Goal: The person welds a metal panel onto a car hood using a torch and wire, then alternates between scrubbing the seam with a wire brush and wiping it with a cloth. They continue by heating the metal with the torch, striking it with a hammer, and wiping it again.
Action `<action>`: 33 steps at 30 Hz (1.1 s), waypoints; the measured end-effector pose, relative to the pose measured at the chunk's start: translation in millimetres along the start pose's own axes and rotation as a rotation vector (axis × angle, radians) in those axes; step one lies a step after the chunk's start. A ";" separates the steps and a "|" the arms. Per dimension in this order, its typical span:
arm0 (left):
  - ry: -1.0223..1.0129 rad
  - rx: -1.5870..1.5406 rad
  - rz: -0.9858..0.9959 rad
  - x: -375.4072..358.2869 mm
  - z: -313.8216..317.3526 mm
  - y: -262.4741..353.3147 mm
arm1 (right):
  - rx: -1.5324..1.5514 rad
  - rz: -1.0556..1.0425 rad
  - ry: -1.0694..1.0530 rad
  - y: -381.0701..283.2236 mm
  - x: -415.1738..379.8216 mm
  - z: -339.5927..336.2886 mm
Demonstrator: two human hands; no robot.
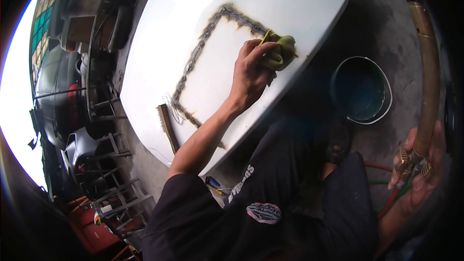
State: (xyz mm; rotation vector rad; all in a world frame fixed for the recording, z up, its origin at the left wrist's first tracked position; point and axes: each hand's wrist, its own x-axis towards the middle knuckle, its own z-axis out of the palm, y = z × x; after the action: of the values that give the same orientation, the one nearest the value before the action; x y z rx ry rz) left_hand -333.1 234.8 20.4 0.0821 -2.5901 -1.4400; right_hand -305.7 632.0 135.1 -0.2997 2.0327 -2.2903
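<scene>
Near right: right hand [419, 171], fingers wrapped around brass torch [425, 82], hoses trailing below. Farther, left of torch: dark bucket [361, 90] on bare concrete, well apart from panel edge. Mid-scene: left hand [251, 75], fingers pinching yellow rag [280, 52] against white panel [193, 34], on blackened weld seam [203, 43] near right edge. Wire brush [167, 126] at near-left rim. Far left: cluttered racks.

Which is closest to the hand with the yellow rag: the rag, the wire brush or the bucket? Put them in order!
Measured from the left hand:
1. Rag, gripped in its fingers.
2. Wire brush, lying on the white panel's lower edge.
3. Bucket, on the floor beyond the panel, slightly farther than the brush.
</scene>
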 end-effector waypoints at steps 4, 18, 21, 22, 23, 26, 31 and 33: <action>-0.014 0.207 0.120 7.6 7.9 2.9 | -0.019 0.011 0.016 -1.3 0.0 0.1; 0.199 0.878 -0.042 172.6 -118.3 -134.7 | -0.011 0.032 0.002 -1.2 -5.5 -10.8; 0.114 0.789 0.360 108.4 -36.8 -89.8 | 0.002 0.009 -0.007 -6.3 -1.2 -7.1; -0.070 0.400 0.364 85.3 -12.5 -85.1 | -0.002 0.002 -0.012 -7.8 -0.6 -9.2; -0.302 -0.096 0.132 53.9 8.0 -65.3 | 0.008 0.008 -0.037 -7.4 -0.1 -12.9; -0.518 0.166 0.393 -0.1 30.0 32.1 | 0.029 0.019 -0.077 -6.9 4.0 -11.9; -0.332 0.136 0.339 -15.5 17.0 33.4 | -0.031 0.028 -0.030 -1.7 3.7 -0.9; -0.149 0.219 0.233 -4.5 1.8 12.9 | -0.035 0.042 -0.015 -0.7 2.7 -0.1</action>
State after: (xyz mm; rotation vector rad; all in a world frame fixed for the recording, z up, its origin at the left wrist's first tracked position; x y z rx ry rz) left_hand -328.5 243.8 29.9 -0.3003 -2.7569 -1.1189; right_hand -308.4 631.6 136.0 -0.2725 2.0536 -2.2234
